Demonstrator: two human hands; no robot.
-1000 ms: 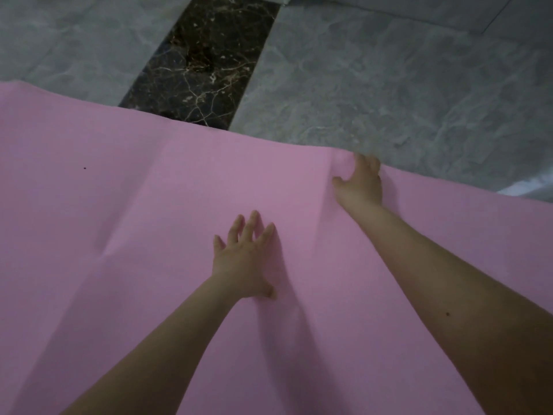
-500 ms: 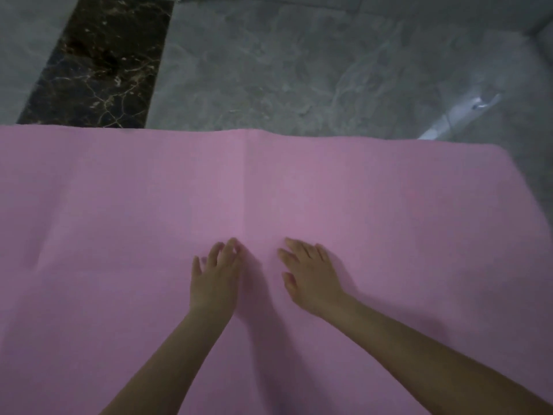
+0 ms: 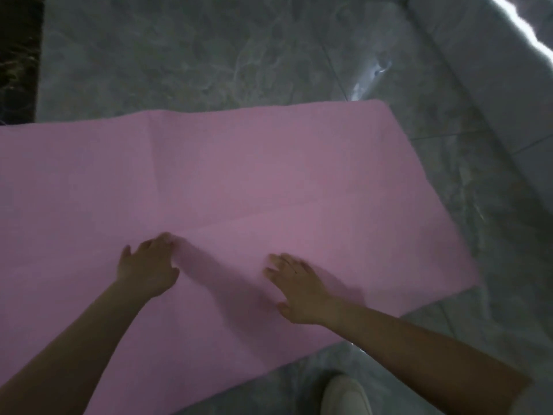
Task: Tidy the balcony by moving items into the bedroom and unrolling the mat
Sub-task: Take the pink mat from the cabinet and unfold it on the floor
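Pink mat (image 3: 269, 175) lies unrolled on the grey floor (image 3: 209, 55), filling centre and left of frame; creases remain. Left hand (image 3: 146, 268) and right hand (image 3: 299, 289) press flat, fingers loosely spread, holding nothing. Smoothing appears nearly done; moved items not visible.

So the pink mat (image 3: 269, 181) is spread out flat on the grey marble floor (image 3: 209, 55), with a few fold creases showing. Both hands are palm-down on it, well apart: left hand (image 3: 148, 266) with fingers together, right hand (image 3: 299, 290) with fingers spread. A white shoe (image 3: 344, 395) sits on the floor just off the mat's near edge.
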